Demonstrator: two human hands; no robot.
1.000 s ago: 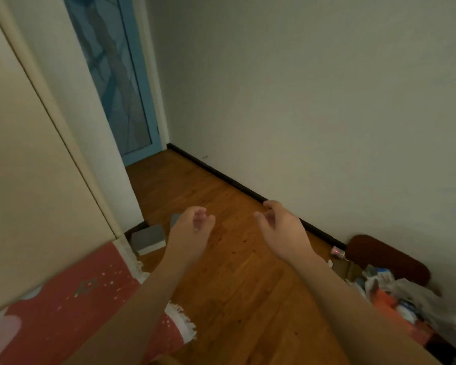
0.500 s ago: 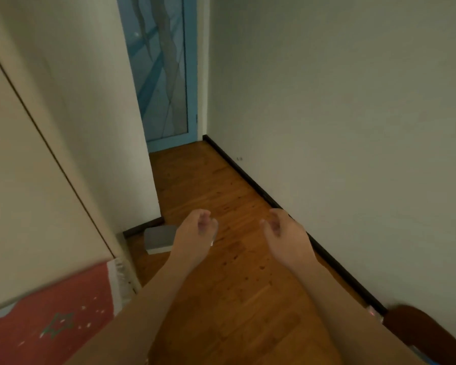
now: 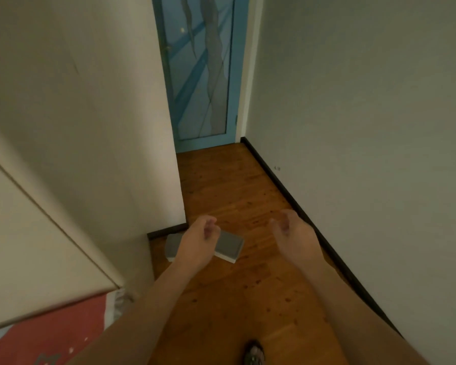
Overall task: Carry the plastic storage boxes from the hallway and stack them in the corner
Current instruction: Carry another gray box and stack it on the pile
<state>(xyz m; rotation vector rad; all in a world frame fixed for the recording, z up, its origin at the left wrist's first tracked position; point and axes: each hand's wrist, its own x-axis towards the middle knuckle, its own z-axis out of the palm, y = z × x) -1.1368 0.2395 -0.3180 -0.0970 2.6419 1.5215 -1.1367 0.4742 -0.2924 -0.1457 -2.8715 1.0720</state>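
Note:
No plastic storage box shows in the head view. My left hand (image 3: 198, 241) and my right hand (image 3: 292, 235) are both raised in front of me over the wooden floor (image 3: 234, 196), palms turned toward each other with fingers loosely curled. Neither hand holds anything. A flat grey block (image 3: 228, 246) lies on the floor by the wall corner, partly hidden behind my left hand.
A narrow passage runs ahead between a white wall corner (image 3: 169, 154) on the left and a white wall (image 3: 366, 127) on the right, ending at a blue glazed door (image 3: 203, 75). A red patterned mat (image 3: 50, 335) lies at lower left. A foot (image 3: 253, 355) shows below.
The view has swung left and forward: the door moved toward the centre, the clutter at the right left the frame. Both hands stayed raised and empty.

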